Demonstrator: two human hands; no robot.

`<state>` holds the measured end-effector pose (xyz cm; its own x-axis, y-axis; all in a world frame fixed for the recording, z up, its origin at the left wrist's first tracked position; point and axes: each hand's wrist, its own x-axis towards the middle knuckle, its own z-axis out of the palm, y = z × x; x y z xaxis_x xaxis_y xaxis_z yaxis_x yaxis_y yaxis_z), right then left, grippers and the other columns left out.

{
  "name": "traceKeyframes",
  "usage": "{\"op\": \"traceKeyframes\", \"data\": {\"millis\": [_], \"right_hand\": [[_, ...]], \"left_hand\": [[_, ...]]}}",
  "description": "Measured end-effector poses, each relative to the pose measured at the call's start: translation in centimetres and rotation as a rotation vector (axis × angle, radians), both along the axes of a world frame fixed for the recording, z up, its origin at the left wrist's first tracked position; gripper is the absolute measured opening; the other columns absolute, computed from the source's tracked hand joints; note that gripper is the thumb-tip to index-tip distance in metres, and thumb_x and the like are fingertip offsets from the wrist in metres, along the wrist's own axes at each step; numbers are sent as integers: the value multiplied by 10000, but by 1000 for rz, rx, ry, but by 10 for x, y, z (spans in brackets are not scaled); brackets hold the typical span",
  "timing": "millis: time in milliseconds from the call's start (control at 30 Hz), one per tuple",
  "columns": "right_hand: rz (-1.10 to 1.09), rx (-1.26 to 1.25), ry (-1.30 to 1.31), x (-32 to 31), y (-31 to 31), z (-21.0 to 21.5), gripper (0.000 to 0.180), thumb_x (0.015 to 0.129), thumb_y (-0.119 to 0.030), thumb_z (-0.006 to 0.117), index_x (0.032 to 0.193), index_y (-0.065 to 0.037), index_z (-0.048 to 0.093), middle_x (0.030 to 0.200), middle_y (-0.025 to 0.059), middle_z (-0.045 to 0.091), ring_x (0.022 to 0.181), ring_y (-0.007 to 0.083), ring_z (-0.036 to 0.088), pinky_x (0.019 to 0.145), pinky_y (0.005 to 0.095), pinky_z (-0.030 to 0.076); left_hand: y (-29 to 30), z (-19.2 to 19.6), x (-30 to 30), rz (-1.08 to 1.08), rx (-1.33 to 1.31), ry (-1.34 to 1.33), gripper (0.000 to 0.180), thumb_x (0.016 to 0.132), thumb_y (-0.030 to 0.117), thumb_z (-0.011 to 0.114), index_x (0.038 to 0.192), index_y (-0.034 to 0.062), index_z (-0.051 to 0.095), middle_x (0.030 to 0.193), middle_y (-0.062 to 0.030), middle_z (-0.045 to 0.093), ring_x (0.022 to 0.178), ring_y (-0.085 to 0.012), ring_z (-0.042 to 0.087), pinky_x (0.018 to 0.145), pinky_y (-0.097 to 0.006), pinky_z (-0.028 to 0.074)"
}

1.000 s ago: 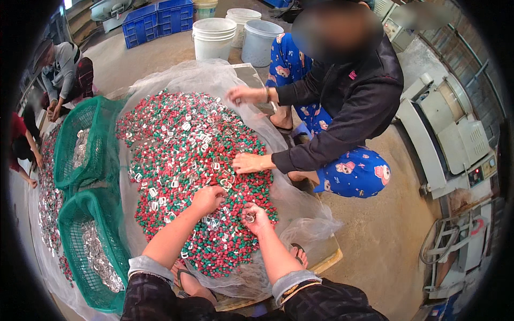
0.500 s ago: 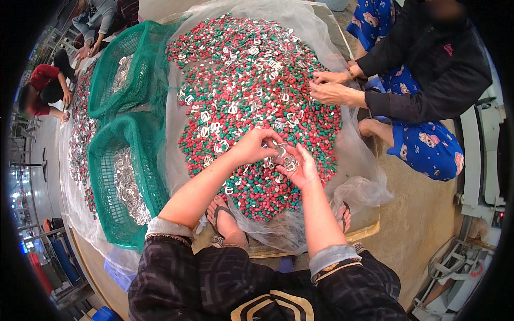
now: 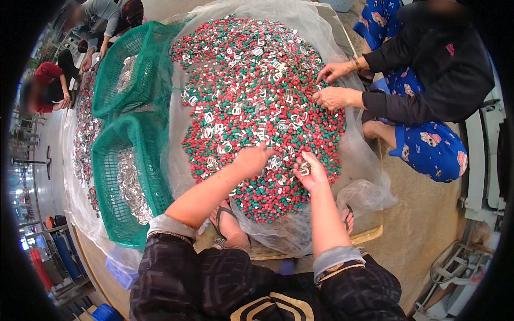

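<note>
Green baskets (image 3: 126, 176) of metal clips (image 3: 131, 187), bead pile (image 3: 257, 107)

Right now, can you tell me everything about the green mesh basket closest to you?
The nearer green plastic mesh basket is a deep, net-walled tub with a thick rim. It sits tilted on a clear plastic sheet, just left of the heap of red and green pieces. Inside lies a layer of small silvery metal clips. Its far end presses against a second green basket. No hand touches it.
</note>
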<state>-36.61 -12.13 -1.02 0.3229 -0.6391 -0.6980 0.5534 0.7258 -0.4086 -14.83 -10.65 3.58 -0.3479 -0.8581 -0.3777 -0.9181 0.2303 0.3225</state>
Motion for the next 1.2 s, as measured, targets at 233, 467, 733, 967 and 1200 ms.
{"op": "traceKeyframes", "data": {"millis": [233,467,733,967,1200], "right_hand": [[118,-47,294,-4,-1,-2,141,825,-138,624,939,-102,550,736,12,563,642,148,584,516,281,514],[506,-354,700,21,7,-9,206,745,-200,710,893,-70,649,613,2,566,508,87,523,417,227,381],[668,-604,1126,49,20,-7,294,695,-299,718,934,-134,678,604,34,600,559,146,585,533,312,440],[441,-266,643,49,21,-13,330,845,-367,581,934,-60,660,643,18,608,574,132,573,493,285,446],[208,97,61,42,24,15,322,857,-353,584,1017,-75,603,723,30,616,600,151,600,465,261,457]], "left_hand": [[17,10,27,244,-78,127,310,740,75,557,1020,190,624,1016,-117,575,831,-301,622,706,-407,512],[27,-11,28,245,-134,172,338,732,221,677,1052,153,591,973,-69,580,818,-291,620,708,-396,509],[21,-29,24,261,-106,234,336,691,194,722,1001,107,627,931,-94,608,779,-279,621,683,-374,509],[17,-17,23,391,87,619,345,661,120,748,984,48,653,881,-94,652,776,-176,619,720,-314,492],[1,-2,14,210,72,579,491,689,128,713,1159,157,573,996,-48,624,883,-187,611,756,-348,496]]}}
